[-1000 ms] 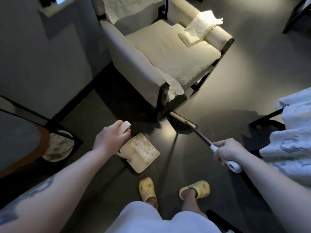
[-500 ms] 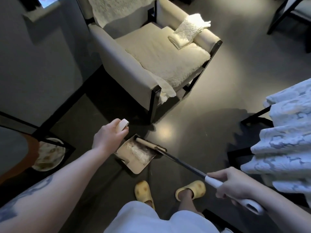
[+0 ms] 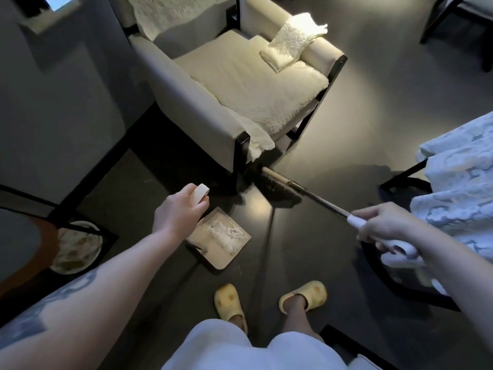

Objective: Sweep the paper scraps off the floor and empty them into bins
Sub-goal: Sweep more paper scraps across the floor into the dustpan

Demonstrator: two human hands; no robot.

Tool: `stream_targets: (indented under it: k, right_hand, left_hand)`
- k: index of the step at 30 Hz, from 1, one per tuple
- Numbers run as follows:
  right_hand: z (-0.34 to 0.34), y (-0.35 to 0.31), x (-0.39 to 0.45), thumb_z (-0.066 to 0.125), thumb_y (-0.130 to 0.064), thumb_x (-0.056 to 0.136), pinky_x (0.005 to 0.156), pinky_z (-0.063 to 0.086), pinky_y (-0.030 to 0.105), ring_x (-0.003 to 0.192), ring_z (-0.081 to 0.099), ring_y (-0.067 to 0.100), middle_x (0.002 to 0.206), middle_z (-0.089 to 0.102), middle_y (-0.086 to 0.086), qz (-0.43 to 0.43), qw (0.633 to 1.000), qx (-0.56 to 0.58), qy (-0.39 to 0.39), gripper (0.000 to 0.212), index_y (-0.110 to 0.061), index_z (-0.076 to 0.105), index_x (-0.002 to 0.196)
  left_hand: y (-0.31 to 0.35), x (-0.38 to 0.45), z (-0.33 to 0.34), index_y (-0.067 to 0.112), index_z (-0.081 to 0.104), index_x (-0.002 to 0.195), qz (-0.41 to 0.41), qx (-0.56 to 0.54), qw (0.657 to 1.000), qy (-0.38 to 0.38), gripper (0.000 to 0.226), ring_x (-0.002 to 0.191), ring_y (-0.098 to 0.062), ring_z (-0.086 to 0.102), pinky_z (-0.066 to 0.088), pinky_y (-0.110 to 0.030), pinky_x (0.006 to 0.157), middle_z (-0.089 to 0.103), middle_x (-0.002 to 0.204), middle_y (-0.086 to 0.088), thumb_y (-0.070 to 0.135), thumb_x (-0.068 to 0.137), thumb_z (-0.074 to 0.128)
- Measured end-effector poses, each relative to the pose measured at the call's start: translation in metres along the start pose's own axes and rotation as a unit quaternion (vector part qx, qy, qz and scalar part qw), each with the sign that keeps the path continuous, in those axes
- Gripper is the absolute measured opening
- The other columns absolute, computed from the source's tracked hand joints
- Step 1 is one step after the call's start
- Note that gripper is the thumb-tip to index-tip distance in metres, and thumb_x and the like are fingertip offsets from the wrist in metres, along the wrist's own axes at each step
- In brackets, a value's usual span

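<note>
My left hand (image 3: 179, 212) grips the dustpan handle (image 3: 200, 193), the dustpan (image 3: 223, 259) sitting on the dark floor (image 3: 333, 145) with white paper scraps (image 3: 224, 232) heaped inside. My right hand (image 3: 384, 226) is wrapped round the broom (image 3: 317, 199), bristles down beside the armchair (image 3: 240, 84) leg, apart from the pan.

Counted: one armchair (image 3: 213, 102), one broom (image 3: 280, 186), one dustpan (image 3: 221, 259), two yellow slippers (image 3: 229, 303), one folded towel (image 3: 290, 41), two hands (image 3: 178, 212).
</note>
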State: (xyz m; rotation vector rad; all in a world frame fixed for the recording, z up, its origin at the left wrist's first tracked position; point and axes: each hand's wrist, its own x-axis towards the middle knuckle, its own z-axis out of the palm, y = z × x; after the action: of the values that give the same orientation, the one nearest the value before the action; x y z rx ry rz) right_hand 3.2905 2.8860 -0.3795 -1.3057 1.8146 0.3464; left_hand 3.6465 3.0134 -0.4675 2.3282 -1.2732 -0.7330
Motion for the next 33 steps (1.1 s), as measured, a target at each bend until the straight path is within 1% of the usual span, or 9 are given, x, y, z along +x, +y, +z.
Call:
stream_targets:
  k: [3, 6, 9, 12, 15, 19, 23, 29, 33]
  right_hand:
    - [0.012, -0.018, 0.031, 0.072, 0.005, 0.072, 0.04, 0.042, 0.02, 0.039, 0.054, 0.018, 0.062, 0.067, 0.007, 0.01, 1.0, 0.019, 0.021, 0.05, -0.022, 0.07, 0.114]
    - [0.033, -0.021, 0.055, 0.071, 0.004, 0.073, 0.044, 0.046, 0.022, 0.044, 0.058, 0.019, 0.077, 0.071, 0.01, 0.026, 0.999, 0.02, 0.02, 0.046, -0.019, 0.07, 0.112]
    - [0.059, -0.008, 0.061, 0.068, 0.006, 0.074, 0.045, 0.047, 0.022, 0.042, 0.057, 0.02, 0.077, 0.071, 0.013, 0.039, 0.999, 0.008, 0.001, 0.041, -0.015, 0.071, 0.11]
    - [0.084, 0.012, 0.039, 0.067, 0.003, 0.074, 0.043, 0.047, 0.023, 0.04, 0.061, 0.017, 0.082, 0.07, 0.011, 0.029, 0.998, -0.04, -0.039, 0.055, -0.018, 0.064, 0.124]
    - [0.096, 0.036, 0.001, 0.065, -0.003, 0.071, 0.043, 0.047, 0.022, 0.042, 0.064, 0.016, 0.089, 0.069, 0.005, 0.018, 0.993, -0.082, -0.081, 0.067, -0.03, 0.058, 0.132]
    - [0.087, 0.053, -0.036, 0.067, -0.002, 0.068, 0.044, 0.045, 0.025, 0.04, 0.057, 0.02, 0.071, 0.071, 0.007, 0.014, 0.989, -0.035, -0.14, 0.068, -0.035, 0.06, 0.127]
    - [0.05, 0.051, -0.059, 0.071, 0.004, 0.07, 0.043, 0.039, 0.021, 0.036, 0.051, 0.014, 0.062, 0.068, 0.007, -0.003, 0.986, 0.011, -0.165, 0.052, -0.033, 0.07, 0.105]
    - [0.005, 0.056, -0.073, 0.076, -0.008, 0.064, 0.047, 0.045, 0.027, 0.043, 0.056, 0.024, 0.066, 0.072, 0.01, -0.01, 0.986, -0.019, -0.164, 0.064, -0.04, 0.064, 0.118]
    - [0.031, 0.048, -0.064, 0.071, 0.001, 0.07, 0.045, 0.044, 0.025, 0.04, 0.054, 0.022, 0.058, 0.068, 0.005, -0.029, 0.991, -0.005, -0.132, 0.064, -0.039, 0.062, 0.119]
  left_hand:
    - [0.0, -0.001, 0.001, 0.025, 0.058, 0.109, 0.0, 0.005, 1.0, 0.003, 0.02, 0.072, -0.013, 0.057, 0.044, -0.03, 0.058, 0.059, 0.082, 0.005, 0.042, 0.098, 0.055]
    - [-0.002, -0.001, 0.002, 0.025, 0.058, 0.11, -0.001, 0.016, 1.0, 0.002, 0.022, 0.072, -0.012, 0.055, 0.039, -0.028, 0.055, 0.06, 0.083, 0.003, 0.042, 0.098, 0.055]
    - [-0.002, -0.002, 0.002, 0.024, 0.058, 0.113, 0.003, 0.025, 1.0, 0.0, 0.024, 0.074, -0.015, 0.056, 0.036, -0.026, 0.054, 0.061, 0.088, 0.0, 0.042, 0.098, 0.055]
    - [0.0, -0.001, 0.002, 0.024, 0.057, 0.116, 0.004, 0.018, 1.0, 0.002, 0.026, 0.076, -0.017, 0.059, 0.042, -0.029, 0.057, 0.062, 0.089, 0.0, 0.042, 0.098, 0.055]
    - [0.002, 0.002, 0.002, 0.024, 0.057, 0.113, 0.001, 0.024, 1.0, 0.004, 0.023, 0.07, -0.012, 0.055, 0.038, -0.027, 0.053, 0.06, 0.084, 0.002, 0.042, 0.098, 0.054]
    - [0.005, 0.005, 0.0, 0.024, 0.058, 0.107, -0.005, 0.027, 1.0, 0.003, 0.02, 0.068, -0.014, 0.057, 0.04, -0.029, 0.054, 0.059, 0.078, 0.003, 0.041, 0.098, 0.054]
    - [0.006, 0.003, -0.001, 0.025, 0.057, 0.108, -0.004, 0.015, 1.0, 0.001, 0.019, 0.069, -0.016, 0.058, 0.045, -0.031, 0.057, 0.059, 0.08, 0.002, 0.041, 0.097, 0.055]
    - [0.003, -0.002, 0.0, 0.027, 0.058, 0.104, -0.008, 0.024, 1.0, 0.002, 0.018, 0.068, -0.015, 0.058, 0.042, -0.03, 0.056, 0.06, 0.078, 0.003, 0.043, 0.097, 0.053]
    - [0.002, -0.006, 0.002, 0.027, 0.058, 0.106, -0.006, 0.022, 1.0, 0.0, 0.019, 0.07, -0.017, 0.059, 0.048, -0.033, 0.06, 0.061, 0.078, 0.003, 0.043, 0.097, 0.054]
